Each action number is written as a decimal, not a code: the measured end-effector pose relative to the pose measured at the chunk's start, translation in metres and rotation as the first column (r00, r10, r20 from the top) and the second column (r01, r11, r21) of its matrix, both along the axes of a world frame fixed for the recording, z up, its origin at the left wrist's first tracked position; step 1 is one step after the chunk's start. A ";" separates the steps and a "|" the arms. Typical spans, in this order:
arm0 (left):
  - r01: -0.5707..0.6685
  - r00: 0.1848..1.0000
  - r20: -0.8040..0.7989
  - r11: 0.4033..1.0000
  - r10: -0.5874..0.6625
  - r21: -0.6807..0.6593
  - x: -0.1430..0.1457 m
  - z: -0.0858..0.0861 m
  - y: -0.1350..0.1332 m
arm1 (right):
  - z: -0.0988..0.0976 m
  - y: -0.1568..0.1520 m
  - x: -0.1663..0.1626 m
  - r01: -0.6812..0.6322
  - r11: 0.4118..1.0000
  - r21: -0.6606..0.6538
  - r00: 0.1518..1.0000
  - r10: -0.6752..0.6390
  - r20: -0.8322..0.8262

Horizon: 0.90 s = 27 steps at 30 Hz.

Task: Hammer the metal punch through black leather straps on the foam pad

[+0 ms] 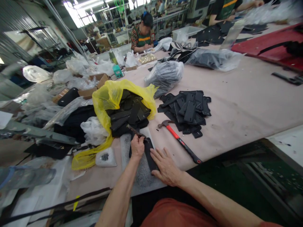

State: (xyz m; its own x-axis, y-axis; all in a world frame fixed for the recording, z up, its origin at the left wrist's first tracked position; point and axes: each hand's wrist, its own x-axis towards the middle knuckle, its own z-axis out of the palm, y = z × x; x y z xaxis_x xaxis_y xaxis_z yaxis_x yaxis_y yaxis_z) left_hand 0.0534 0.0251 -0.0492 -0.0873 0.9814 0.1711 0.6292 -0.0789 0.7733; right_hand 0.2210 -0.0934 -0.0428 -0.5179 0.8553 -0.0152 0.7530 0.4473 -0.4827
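Observation:
My left hand (137, 146) is closed around a slim dark metal hand tool (133, 130), whose exact kind I cannot make out. One end of the tool rests at the upper end of a black flat strip (149, 156). My right hand (167, 167) lies flat with fingers stretched out, its fingertips and thumb on the strip's right edge. Under the strip is a worn, pale work board (139, 179). Another black piece (130, 148) lies partly hidden behind my left hand. A claw hammer (181, 142) with a red and black handle rests to the right.
Beyond the board, a yellow plastic bag (104, 101) spills black pieces. A pile of black pieces (187, 110) lies to its right. A small white dish-like block (106, 157) sits at left. Farther back are a clear bag (164, 75) of dark parts and a seated person (143, 34).

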 end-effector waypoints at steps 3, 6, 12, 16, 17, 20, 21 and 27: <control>-0.010 0.997 0.076 1.000 0.011 -0.007 -0.006 0.003 0.003 | 0.000 0.004 0.009 -0.065 0.996 -0.053 0.998 0.064 -0.010; 0.030 0.995 0.090 1.000 -0.030 -0.002 -0.009 0.003 -0.006 | 0.000 0.008 0.015 -0.121 0.989 -0.083 0.992 0.119 -0.030; 0.041 0.998 0.054 0.998 -0.044 0.049 -0.009 0.000 -0.028 | -0.002 0.037 0.006 -0.086 0.995 -0.046 0.996 0.086 -0.022; -0.017 0.999 0.037 0.996 0.014 0.083 -0.010 -0.003 -0.034 | -0.002 0.068 -0.004 -0.037 0.998 -0.044 0.997 0.034 -0.068; -0.020 0.999 0.036 0.996 0.017 0.084 -0.010 -0.004 -0.035 | -0.002 0.073 -0.005 -0.028 0.998 -0.048 0.995 0.023 -0.096; 0.036 0.997 0.066 0.997 -0.041 0.070 -0.012 -0.007 -0.041 | -0.004 0.079 -0.002 -0.008 0.998 -0.061 0.982 -0.004 -0.191; 0.064 0.994 0.084 0.996 -0.069 0.063 -0.012 -0.008 -0.043 | -0.006 0.077 0.000 -0.001 0.998 -0.064 0.976 -0.013 -0.217; 0.128 0.984 0.119 0.990 -0.133 0.053 -0.013 -0.008 -0.056 | -0.013 0.062 0.008 0.047 0.997 -0.054 0.974 -0.058 -0.219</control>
